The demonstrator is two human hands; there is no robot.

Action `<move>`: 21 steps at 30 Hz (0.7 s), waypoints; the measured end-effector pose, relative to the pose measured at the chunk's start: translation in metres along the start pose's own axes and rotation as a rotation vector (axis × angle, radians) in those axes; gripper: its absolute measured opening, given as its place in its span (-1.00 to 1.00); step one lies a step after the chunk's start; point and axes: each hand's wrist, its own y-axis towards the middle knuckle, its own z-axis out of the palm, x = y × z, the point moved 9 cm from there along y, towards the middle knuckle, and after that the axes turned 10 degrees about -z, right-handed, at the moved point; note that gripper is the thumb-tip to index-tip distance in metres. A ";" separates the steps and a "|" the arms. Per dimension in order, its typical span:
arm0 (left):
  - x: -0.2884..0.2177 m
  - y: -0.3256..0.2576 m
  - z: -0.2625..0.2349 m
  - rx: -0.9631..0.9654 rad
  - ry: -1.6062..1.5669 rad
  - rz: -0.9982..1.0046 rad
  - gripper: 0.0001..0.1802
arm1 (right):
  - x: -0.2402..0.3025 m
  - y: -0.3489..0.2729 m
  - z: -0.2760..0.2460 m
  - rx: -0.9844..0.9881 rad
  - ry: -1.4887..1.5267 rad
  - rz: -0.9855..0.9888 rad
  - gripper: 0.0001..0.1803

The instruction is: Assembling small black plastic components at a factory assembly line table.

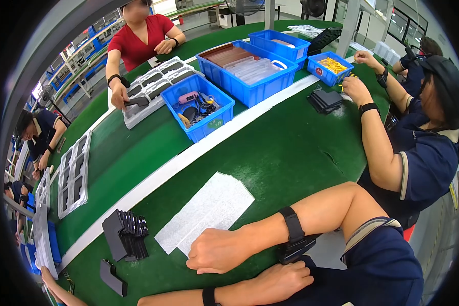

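My right hand (pixel 217 251) is curled closed at the near edge of a white cloth (pixel 209 206) spread on the green table; its fingertips and anything inside them are hidden. Closer to my body, my left hand (pixel 276 281) is also curled, its palm side out of sight. Left of the cloth stands a leaning stack of black angled plastic pieces (pixel 118 234). One more black angled piece (pixel 113 278) lies by itself on the table below that stack. Neither hand touches the black pieces.
A white strip (pixel 158 176) crosses the green table (pixel 285 148). Beyond are blue bins (pixel 209 130) of tools and parts, a yellow-parts bin (pixel 329 76), and clear trays (pixel 74 178). A co-worker in red handles a black piece; another works at right beside stacked black plates (pixel 325 101).
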 end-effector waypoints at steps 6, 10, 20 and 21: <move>0.001 -0.001 0.001 -0.003 0.007 -0.002 -0.93 | 0.000 0.000 0.005 0.074 -0.038 -0.009 -0.77; 0.000 0.001 0.001 -0.009 -0.005 0.008 -0.93 | 0.001 -0.002 0.002 0.052 -0.035 -0.015 -0.76; 0.001 0.001 0.001 0.005 0.006 -0.003 -0.93 | 0.000 0.000 0.003 0.080 -0.032 0.003 -0.77; 0.001 0.001 0.001 -0.001 0.005 -0.003 -0.93 | 0.000 0.000 0.003 0.083 -0.029 0.006 -0.77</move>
